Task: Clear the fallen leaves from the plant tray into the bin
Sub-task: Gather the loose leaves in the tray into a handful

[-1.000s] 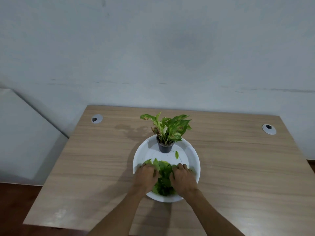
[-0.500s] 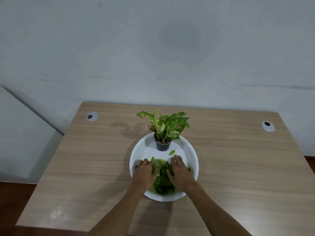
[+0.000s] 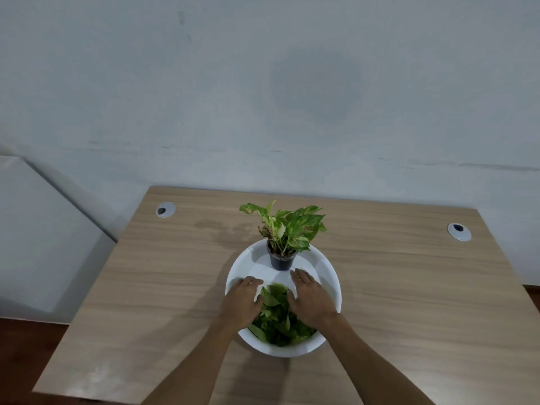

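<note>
— Hands first: where, and doing what?

— Left hand and right hand sit palm-down inside the white tray, low centre of frame, fingers spread flat. Neither grips anything; both press against a heap of leaves between them.

— Leaves exactly where?

— Lower half of the tray, piled toward the bottom rim.

— Anything else in it?

— Potted plant in a dark pot, upright at the tray's upper edge, just above the right fingertips.

— Underneath?

— Wooden desk, two round cable holes near its upper corners. No bin visible.
</note>
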`<state>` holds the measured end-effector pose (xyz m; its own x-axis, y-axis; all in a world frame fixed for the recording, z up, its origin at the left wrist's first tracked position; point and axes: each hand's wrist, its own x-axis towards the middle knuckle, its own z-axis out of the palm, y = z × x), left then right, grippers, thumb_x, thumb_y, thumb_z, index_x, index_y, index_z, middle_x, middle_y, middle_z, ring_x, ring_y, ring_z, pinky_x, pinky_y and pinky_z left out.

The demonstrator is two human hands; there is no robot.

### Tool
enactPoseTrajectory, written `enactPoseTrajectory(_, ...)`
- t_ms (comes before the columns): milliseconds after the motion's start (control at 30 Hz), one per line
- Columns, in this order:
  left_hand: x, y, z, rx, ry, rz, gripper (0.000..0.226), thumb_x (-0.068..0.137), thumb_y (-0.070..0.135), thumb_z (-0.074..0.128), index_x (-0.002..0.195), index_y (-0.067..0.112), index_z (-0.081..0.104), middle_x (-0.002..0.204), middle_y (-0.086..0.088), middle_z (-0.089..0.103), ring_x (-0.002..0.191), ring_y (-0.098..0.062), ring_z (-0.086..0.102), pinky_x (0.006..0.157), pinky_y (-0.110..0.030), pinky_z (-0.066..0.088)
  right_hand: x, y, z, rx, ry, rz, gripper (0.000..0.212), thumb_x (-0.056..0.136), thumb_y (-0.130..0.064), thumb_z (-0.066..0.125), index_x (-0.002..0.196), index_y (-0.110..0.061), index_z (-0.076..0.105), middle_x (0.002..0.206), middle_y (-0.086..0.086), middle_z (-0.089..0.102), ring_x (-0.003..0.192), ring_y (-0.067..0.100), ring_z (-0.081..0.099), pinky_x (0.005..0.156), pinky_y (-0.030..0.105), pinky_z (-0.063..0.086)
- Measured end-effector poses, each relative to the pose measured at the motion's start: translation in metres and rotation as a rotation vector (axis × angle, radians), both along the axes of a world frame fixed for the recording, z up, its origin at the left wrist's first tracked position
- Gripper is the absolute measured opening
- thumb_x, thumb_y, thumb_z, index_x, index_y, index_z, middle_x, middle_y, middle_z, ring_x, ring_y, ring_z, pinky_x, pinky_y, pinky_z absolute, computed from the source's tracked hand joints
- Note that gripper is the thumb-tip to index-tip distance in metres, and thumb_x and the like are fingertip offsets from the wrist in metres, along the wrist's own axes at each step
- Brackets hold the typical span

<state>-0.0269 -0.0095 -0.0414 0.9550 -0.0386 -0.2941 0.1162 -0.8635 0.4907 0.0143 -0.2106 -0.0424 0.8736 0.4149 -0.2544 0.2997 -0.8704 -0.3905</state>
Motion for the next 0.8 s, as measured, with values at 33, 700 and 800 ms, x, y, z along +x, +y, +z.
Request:
enactPoseTrajectory(33, 0.001, 0.001, -0.007, 0.046, 0.022, -0.009, 0.043, 0.094, 0.029, 0.045, 0.137, 0.019, 0.048, 0.138, 0.001, 0.048, 0.13, -0.022, 0.042, 0.109, -0.035, 0.036, 0.006, 0.001, -0.003, -0.038, 0.025, 0.012, 0.063, 0.101, -0.036, 0.036, 0.155, -0.01, 0.017, 0.163, 0.01, 0.019, 0.15, 0.024, 0.018, 0.122, 0.037, 0.02)
enactPoseTrajectory(700, -0.004, -0.006, 0.004, 0.222, -0.053, -0.025, 0.034, 0.092, 0.018, 0.044, 0.126, 0.017, 0.051, 0.122, -0.001, 0.056, 0.118, -0.022, 0.049, 0.089, -0.037, 0.048, -0.02, 0.01, -0.006, 0.041, -0.013, 0.026, 0.047, 0.093, -0.032, 0.039, 0.136, -0.018, 0.051, 0.147, 0.005, 0.049, 0.137, 0.025, 0.042, 0.111, 0.041, 0.039)
enactPoseTrajectory(800, -0.009, -0.006, -0.002, 0.326, 0.039, -0.085, 0.04, 0.089, 0.018, 0.05, 0.129, 0.014, 0.048, 0.127, -0.005, 0.055, 0.12, -0.025, 0.049, 0.094, -0.036, 0.046, -0.026, 0.026, -0.01, -0.001, 0.062, 0.122, 0.058, 0.097, -0.032, 0.038, 0.152, -0.016, 0.03, 0.161, 0.002, 0.026, 0.149, 0.025, 0.021, 0.121, 0.042, 0.023)
